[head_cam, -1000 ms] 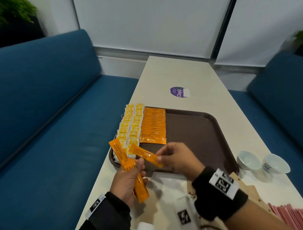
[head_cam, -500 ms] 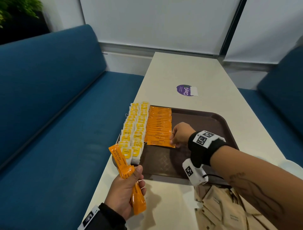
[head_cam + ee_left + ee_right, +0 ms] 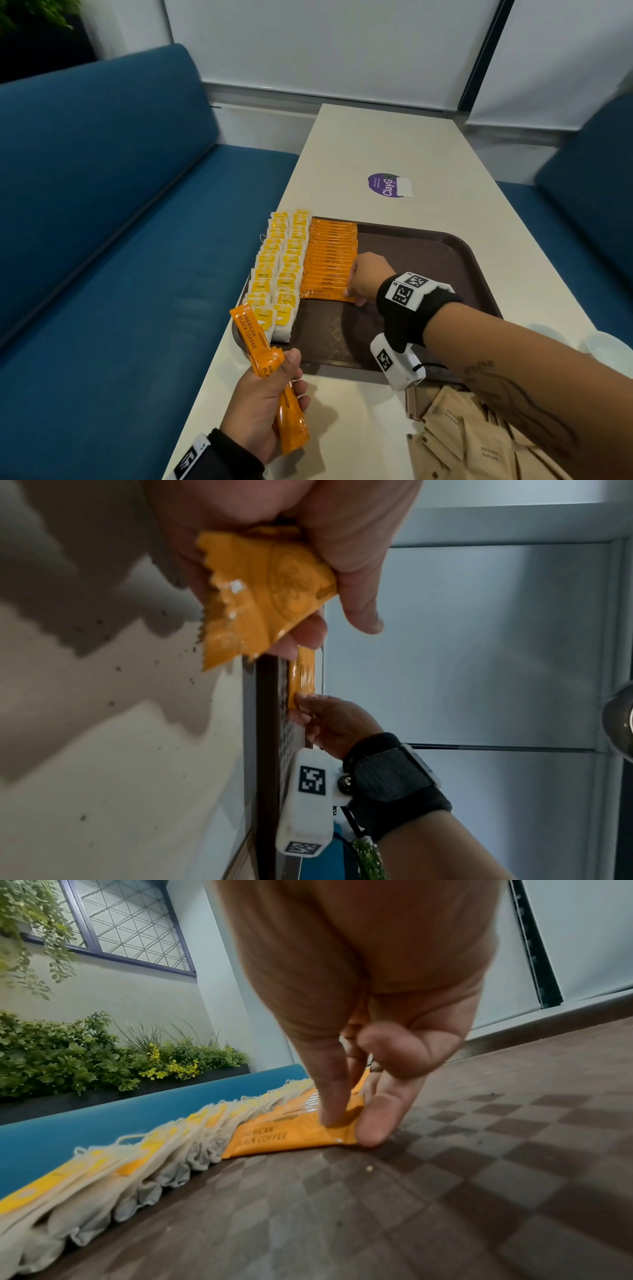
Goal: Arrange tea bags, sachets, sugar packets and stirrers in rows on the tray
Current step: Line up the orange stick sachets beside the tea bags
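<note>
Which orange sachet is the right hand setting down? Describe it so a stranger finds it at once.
On the brown tray, find the row of orange coffee sachets beside the tea bags. It is the nearest sachet, the only one under the right hand.

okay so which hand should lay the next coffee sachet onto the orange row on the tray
Right, probably. The right hand already sits at the near end of the orange sachet row on the tray, fingertips on the nearest sachet. The left hand grips the spare sachets off the tray.
</note>
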A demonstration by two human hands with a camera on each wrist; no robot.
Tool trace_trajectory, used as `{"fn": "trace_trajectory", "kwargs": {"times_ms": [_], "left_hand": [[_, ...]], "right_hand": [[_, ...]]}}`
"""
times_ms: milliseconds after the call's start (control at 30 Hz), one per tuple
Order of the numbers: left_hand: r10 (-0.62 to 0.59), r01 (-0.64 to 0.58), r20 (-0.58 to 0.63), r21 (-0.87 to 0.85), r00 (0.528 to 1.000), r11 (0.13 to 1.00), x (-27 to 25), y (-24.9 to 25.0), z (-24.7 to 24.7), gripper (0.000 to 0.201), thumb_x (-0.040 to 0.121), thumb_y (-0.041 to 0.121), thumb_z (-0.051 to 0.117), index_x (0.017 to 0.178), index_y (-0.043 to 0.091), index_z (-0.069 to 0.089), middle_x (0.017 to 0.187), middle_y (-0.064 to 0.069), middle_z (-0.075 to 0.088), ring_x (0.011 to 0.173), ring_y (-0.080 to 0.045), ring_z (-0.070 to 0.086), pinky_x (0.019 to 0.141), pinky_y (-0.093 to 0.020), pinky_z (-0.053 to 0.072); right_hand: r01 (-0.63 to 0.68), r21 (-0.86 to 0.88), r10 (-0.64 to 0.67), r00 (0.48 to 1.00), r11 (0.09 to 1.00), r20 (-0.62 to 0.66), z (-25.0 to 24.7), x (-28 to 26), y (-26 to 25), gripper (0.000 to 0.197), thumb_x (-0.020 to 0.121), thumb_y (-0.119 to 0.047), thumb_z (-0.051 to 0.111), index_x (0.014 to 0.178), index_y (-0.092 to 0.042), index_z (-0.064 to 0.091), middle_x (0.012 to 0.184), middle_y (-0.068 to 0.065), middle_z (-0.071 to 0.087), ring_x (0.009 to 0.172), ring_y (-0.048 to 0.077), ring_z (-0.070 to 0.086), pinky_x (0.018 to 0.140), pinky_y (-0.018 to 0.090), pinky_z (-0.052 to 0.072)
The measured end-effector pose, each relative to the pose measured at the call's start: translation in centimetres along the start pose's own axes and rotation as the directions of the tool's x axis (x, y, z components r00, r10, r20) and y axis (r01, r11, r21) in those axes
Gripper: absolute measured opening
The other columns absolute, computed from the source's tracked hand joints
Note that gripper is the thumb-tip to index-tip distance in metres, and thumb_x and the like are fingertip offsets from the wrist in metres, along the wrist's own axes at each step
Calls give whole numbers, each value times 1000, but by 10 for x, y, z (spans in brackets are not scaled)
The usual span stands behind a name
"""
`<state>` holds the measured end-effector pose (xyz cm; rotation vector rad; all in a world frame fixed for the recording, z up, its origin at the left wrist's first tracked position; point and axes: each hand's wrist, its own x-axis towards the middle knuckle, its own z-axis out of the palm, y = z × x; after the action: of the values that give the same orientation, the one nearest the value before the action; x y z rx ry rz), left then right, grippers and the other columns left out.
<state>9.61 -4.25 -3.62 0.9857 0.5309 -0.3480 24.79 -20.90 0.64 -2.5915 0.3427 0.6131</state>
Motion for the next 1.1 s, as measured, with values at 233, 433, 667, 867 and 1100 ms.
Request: {"fn": "trace_trajectory", "kwargs": {"times_ms": [233, 433, 667, 867, 1100], "left_hand": [[-11, 10, 34, 27, 999, 1000, 1, 1, -3, 41, 62, 33, 66, 90, 5, 59, 67, -9, 56, 57, -20, 54, 45, -29, 51], [-5, 4, 75, 8, 997, 1000, 0, 0, -4, 43, 65, 39, 63, 91, 6, 59, 61, -6, 51, 47, -15, 49, 40, -25, 47], [114, -114, 39, -6, 993, 993, -2, 2, 0, 34, 62, 40, 65, 79, 13, 54, 52, 1, 46, 45, -12, 45, 47, -26, 42], [172, -172, 105, -8, 979, 985, -15, 2, 13, 35, 66, 41, 62, 89, 15, 57, 51, 0, 48, 44, -17, 49, 51, -28, 44], [217, -222, 85, 52, 973, 974, -17, -3, 8, 54, 56, 51, 65, 99, 18, 60, 63, -1, 52, 63, -20, 51, 73, -42, 48]], "right_hand": [[68, -51, -69, 997, 996, -21, -5, -7, 4, 18, 84, -14, 70, 82, -9, 52, 100, 11, 72, 92, 21, 70, 92, 37, 53], [62, -15, -62, 998, 998, -33, -10, -13, 7, 24, 80, -17, 73, 90, -8, 53, 106, 11, 68, 98, 24, 67, 92, 39, 52], [335, 182, -355, 931, 924, 85, -7, -103, 3, 26, 68, -26, 83, 76, -18, 60, 67, -8, 61, 59, 3, 55, 54, 17, 40], [355, 269, -422, 869, 895, 256, 56, -155, 10, 21, 74, -19, 80, 76, -13, 61, 62, 1, 60, 49, 7, 54, 50, 19, 43], [251, 479, -365, 917, 841, 161, 59, -166, 27, 15, 84, -7, 69, 79, -14, 57, 64, 1, 61, 44, 4, 56, 36, 10, 34]]}}
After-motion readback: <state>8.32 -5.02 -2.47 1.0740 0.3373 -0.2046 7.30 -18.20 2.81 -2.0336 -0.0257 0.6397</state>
